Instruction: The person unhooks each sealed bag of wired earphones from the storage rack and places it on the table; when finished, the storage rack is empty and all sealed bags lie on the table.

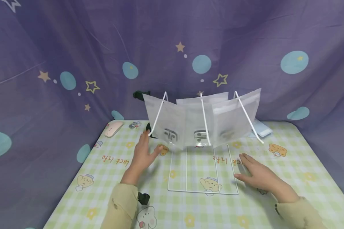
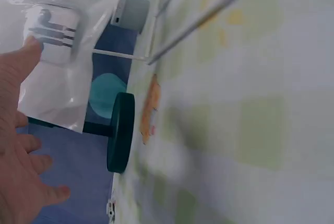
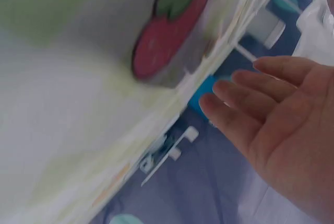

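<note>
A white wire rack point(image 1: 203, 191) stands on the table, its slanted upright prongs reaching up at the back. Frosted plastic zip bags point(image 1: 168, 116) hang side by side among the prongs, and dark earphone pictures point(image 1: 170, 135) show on their lower parts. My left hand point(image 1: 143, 155) is left of the rack, fingers straight and thumb apart. In the left wrist view its thumb overlaps a bag point(image 2: 55, 88); whether they touch I cannot tell. To the right of the rack's base is my right hand point(image 1: 259, 174), fingers extended, holding nothing.
A pale pink computer mouse point(image 1: 114, 128) lies at the table's back left corner. Behind the bags on the left is a dark green stand with a round base point(image 2: 121, 132). A light blue object point(image 1: 262, 128) sits at the back right. Purple curtain point(image 1: 160, 31) surrounds the table.
</note>
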A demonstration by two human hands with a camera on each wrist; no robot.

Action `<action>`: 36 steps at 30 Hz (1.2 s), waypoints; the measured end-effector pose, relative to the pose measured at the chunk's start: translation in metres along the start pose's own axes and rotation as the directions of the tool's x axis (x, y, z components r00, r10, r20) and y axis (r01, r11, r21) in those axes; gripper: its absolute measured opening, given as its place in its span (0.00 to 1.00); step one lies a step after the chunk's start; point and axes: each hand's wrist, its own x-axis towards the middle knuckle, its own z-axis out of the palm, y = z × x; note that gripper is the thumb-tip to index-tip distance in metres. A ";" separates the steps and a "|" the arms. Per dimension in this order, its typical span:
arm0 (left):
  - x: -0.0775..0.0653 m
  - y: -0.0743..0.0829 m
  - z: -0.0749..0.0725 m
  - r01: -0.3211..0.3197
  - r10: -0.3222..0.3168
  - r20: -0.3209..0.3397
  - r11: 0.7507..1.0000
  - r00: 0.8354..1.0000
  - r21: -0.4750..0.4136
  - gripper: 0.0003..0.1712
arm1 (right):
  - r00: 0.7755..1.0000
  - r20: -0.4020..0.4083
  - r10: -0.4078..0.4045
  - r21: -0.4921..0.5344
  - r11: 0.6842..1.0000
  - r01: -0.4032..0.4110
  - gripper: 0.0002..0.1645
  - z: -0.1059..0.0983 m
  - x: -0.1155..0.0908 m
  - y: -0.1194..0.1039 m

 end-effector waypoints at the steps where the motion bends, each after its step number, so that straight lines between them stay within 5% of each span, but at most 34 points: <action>1: 0.003 0.000 -0.001 0.013 -0.013 -0.005 0.999 1.000 -0.043 0.50 | 1.000 0.015 -0.008 -0.002 1.000 0.008 0.53 0.002 0.000 -0.002; 7: 0.024 0.003 -0.006 0.062 -0.078 -0.053 0.965 0.996 -0.254 0.45 | 0.995 0.098 -0.022 0.017 1.000 0.020 0.55 0.010 -0.001 -0.010; 16: 0.048 0.009 -0.018 0.229 -0.243 0.007 0.904 0.970 -0.360 0.46 | 0.988 0.152 -0.040 0.028 0.999 0.036 0.64 0.012 -0.005 -0.016; 31: 0.059 0.000 -0.012 0.223 -0.241 0.042 0.801 0.970 -0.556 0.33 | 0.983 0.157 -0.094 0.008 0.996 0.094 0.64 0.014 -0.008 -0.015; 36: 0.056 -0.004 -0.010 0.238 -0.270 0.029 0.788 0.963 -0.568 0.29 | 0.982 0.165 -0.086 0.009 0.996 0.086 0.64 0.013 -0.008 -0.016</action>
